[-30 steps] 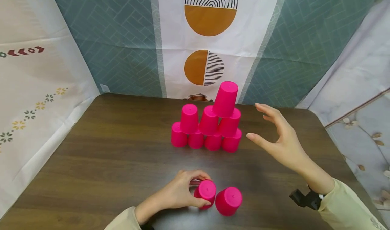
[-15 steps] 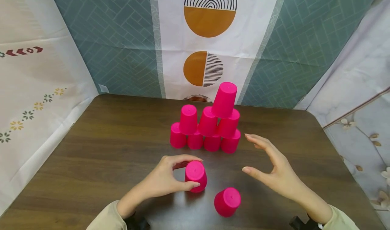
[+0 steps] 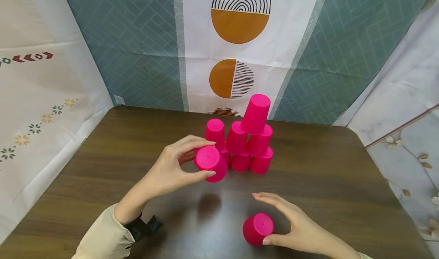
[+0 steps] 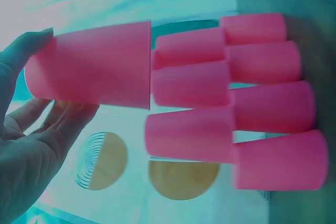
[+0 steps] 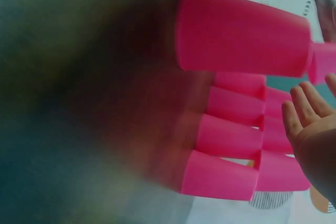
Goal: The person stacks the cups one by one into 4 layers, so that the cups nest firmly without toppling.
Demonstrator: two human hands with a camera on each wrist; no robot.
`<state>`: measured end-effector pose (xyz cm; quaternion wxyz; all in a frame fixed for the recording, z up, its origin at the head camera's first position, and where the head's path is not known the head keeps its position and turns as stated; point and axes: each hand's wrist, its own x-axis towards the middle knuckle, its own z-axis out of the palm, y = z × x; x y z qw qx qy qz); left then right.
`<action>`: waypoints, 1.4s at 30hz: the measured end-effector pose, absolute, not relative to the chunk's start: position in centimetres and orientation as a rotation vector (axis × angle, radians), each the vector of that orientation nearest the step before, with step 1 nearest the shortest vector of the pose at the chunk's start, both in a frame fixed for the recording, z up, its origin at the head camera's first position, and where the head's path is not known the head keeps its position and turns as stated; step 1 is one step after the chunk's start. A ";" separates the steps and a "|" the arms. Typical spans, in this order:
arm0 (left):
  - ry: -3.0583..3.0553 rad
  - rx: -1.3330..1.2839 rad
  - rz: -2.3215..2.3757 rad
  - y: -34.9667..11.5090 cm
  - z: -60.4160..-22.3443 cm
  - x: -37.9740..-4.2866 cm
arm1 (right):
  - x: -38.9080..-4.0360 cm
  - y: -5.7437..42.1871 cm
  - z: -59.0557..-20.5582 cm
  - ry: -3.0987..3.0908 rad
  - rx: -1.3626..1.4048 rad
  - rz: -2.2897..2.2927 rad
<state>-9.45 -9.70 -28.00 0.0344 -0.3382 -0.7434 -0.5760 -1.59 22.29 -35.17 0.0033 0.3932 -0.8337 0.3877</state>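
My left hand (image 3: 171, 167) grips an upside-down pink cup (image 3: 212, 165) between thumb and fingers, raised above the table with its shadow below. That cup (image 4: 94, 66) fills the left side of the left wrist view. Behind it stands a stack of upside-down pink cups (image 3: 236, 139): several in the bottom row, three above, one on top. The held cup hides part of the stack's left side. Another upside-down pink cup (image 3: 255, 230) stands on the near table. My right hand (image 3: 296, 226) is beside it, fingers spread around its right side, thumb close to its top; contact cannot be made out.
The brown wooden table (image 3: 120, 167) reaches back to a patterned cloth (image 3: 147, 60) hanging behind it. White printed cloths hang at the left (image 3: 51, 79) and right (image 3: 404, 137). A dark wrist camera (image 3: 144, 228) sits on the left wrist.
My left hand has lifted its cup off the table and carried it forward and left, toward the stack. My right hand has come down and back from beside the stack to the lone cup.
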 end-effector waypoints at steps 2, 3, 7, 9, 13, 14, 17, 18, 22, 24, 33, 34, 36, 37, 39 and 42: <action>-2.266 -1.044 -1.757 -9.6 -27.2 -9.9 | -1.2 22.4 -35.5 -2.648 1.250 1.225; -2.260 -1.044 -1.748 -9.5 -26.8 -10.2 | -1.1 22.4 -35.6 -2.663 1.253 1.234; -2.248 -1.046 -1.727 -9.2 -25.5 -11.4 | -0.7 22.7 -35.9 -2.754 1.215 1.283; -2.247 -1.040 -1.713 -9.1 -25.0 -12.0 | -0.6 22.8 -36.2 -2.773 1.216 1.298; -2.237 -1.008 -1.783 -8.7 -24.3 -13.3 | -0.4 22.9 -36.8 -2.808 1.201 1.314; -2.228 -0.994 -1.825 -8.6 -24.2 -13.6 | -0.4 22.9 -36.9 -2.817 1.188 1.319; -2.201 -0.922 -1.934 -8.2 -23.9 -14.4 | -0.3 22.9 -37.1 -2.844 1.150 1.362; -2.186 -0.897 -1.970 -8.1 -23.8 -14.6 | -0.3 22.9 -37.1 -2.845 1.143 1.368; -2.126 -0.824 -2.056 -7.6 -23.7 -15.6 | -0.4 22.9 -37.1 -2.858 1.104 1.407; -2.108 -0.798 -2.089 -7.4 -23.6 -16.0 | -0.4 22.9 -37.1 -2.862 1.090 1.405; -2.160 -0.737 -2.090 -5.8 -23.2 -18.0 | -0.8 23.1 -37.9 -2.731 1.187 1.315; -2.175 -0.732 -2.087 -5.6 -22.9 -17.9 | -0.9 23.1 -37.9 -2.720 1.205 1.316; -2.202 -0.735 -2.066 -5.3 -22.4 -17.7 | -1.1 23.1 -37.9 -2.701 1.243 1.306; -2.216 -0.740 -2.055 -5.1 -22.2 -17.6 | -1.2 23.1 -37.9 -2.691 1.260 1.299; -2.238 -0.763 -2.042 -4.9 -22.3 -17.8 | -1.4 23.0 -37.8 -2.682 1.283 1.291; -2.246 -0.799 -2.044 -4.4 -23.3 -18.9 | -1.3 23.0 -37.7 -2.693 1.282 1.295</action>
